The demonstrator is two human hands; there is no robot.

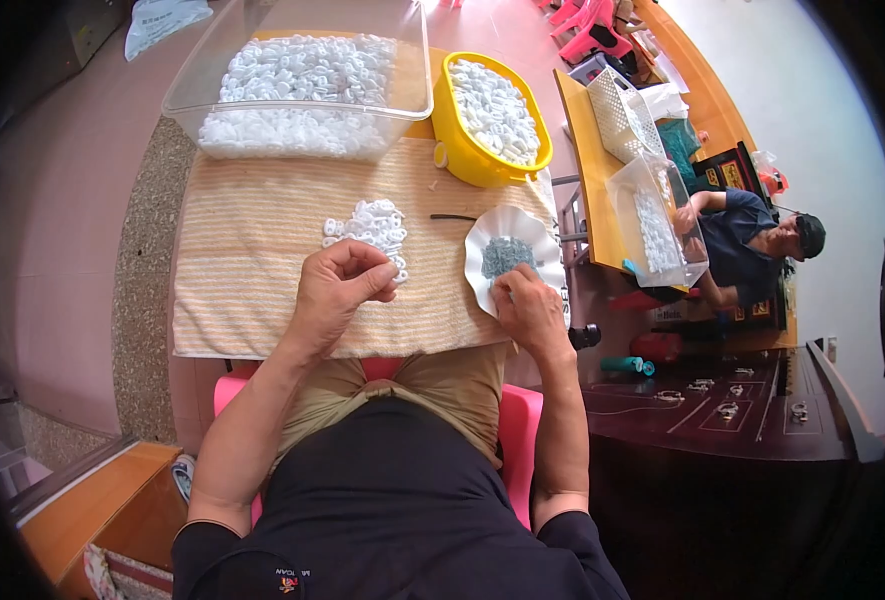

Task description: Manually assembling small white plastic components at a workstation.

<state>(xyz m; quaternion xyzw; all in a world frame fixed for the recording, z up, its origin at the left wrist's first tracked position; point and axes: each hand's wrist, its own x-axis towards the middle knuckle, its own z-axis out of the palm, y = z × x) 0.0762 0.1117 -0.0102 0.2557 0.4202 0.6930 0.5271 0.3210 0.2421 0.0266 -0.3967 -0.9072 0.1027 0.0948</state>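
Observation:
My left hand (337, 292) is closed in a pinch on a small white ring-like plastic piece (400, 268), just in front of a loose pile of similar white pieces (370, 224) on a striped cloth (252, 260). Over the near rim of a white scalloped dish (477, 240), my right hand (532, 312) has its fingers drawn together. Small grey-blue bits (507, 254) lie heaped in that dish. Whatever the right fingertips hold, if anything, is too small to make out.
At the back stand a clear plastic bin (297, 108) and a yellow tub (477, 165), both full of white pieces. A thin dark rod (453, 217) lies beside the dish. To the right, a person (752, 240) sits at another table with a clear bin (687, 245).

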